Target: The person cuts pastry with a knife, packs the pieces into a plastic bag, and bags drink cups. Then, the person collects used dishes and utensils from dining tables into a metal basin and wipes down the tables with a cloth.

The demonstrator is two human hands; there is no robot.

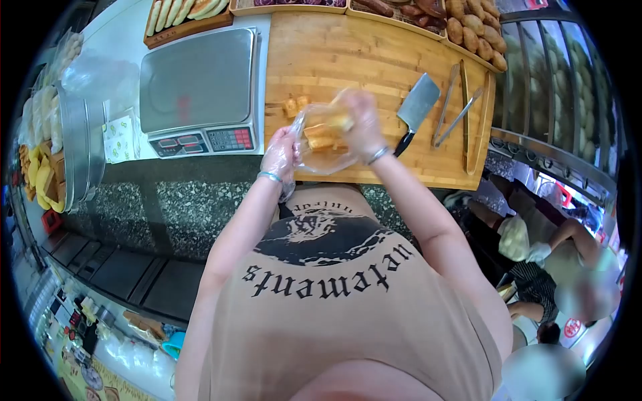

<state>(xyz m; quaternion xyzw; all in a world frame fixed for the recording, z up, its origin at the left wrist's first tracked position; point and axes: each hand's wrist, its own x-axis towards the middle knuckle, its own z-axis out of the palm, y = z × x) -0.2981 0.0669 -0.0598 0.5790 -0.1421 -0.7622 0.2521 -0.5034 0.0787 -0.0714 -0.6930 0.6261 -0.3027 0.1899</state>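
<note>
My left hand (281, 150), in a clear disposable glove, grips the left rim of a clear plastic bag (314, 160). Golden-brown chunks of food (321, 137), perhaps cut pastry or fried dough, show inside the bag. My right hand (362, 123), gloved too and smeared by motion, is at the bag's right side with its fingers closed round a pale golden food piece (342, 121) over the opening. More cut pieces (295, 105) lie on the wooden board (334, 53) just beyond the bag. A cleaver (418, 103) rests on the board to the right of my right hand.
Metal tongs (458, 115) lie right of the cleaver. A digital scale (197, 87) stands left of the board. Trays of brown buns (471, 30) and sausages (374, 8) line the back. A metal rack (552, 87) stands at right; other people (575, 247) are below it.
</note>
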